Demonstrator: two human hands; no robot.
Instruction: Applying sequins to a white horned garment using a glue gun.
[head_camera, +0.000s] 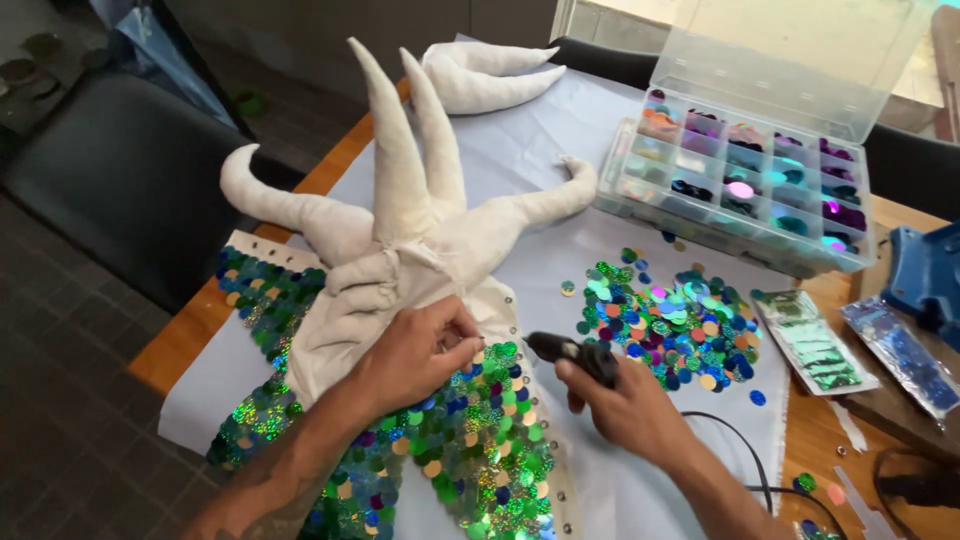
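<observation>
The glue gun (572, 352) sits in the right hand (625, 405), fingers wrapped tight about its black body, nozzle pointing left toward the sequinned fabric (470, 440); its dark cord (745, 450) trails off to the right across the white sheet (540, 160). The left hand (415, 350) lies on the cream stuffed piece (400, 250), fingertips pinched together at the edge where the cream cloth meets the sequins, just beside the gun's tip; whether a single sequin is caught between those fingers I cannot tell. The fabric, thick with green, blue, purple and gold discs, spreads from under the left forearm toward the near edge of the surface, and a second sequinned patch (262, 300) shows to the left of the stuffed piece. That piece has long curved horns (385, 130) rising upward and outward; another pair of horns (485, 75) lies farther back on the sheet.

To the right of the gun is a loose heap of sequins (665, 320) on the sheet; behind it stands a clear plastic organiser box (740, 190), lid raised, its compartments holding sorted sequins. Two small packets (815, 345) of sequins lie at the right on the wooden surface (180, 345); a blue object (925, 275) sits at the far right edge. A dark chair (120, 170) stands to the left.
</observation>
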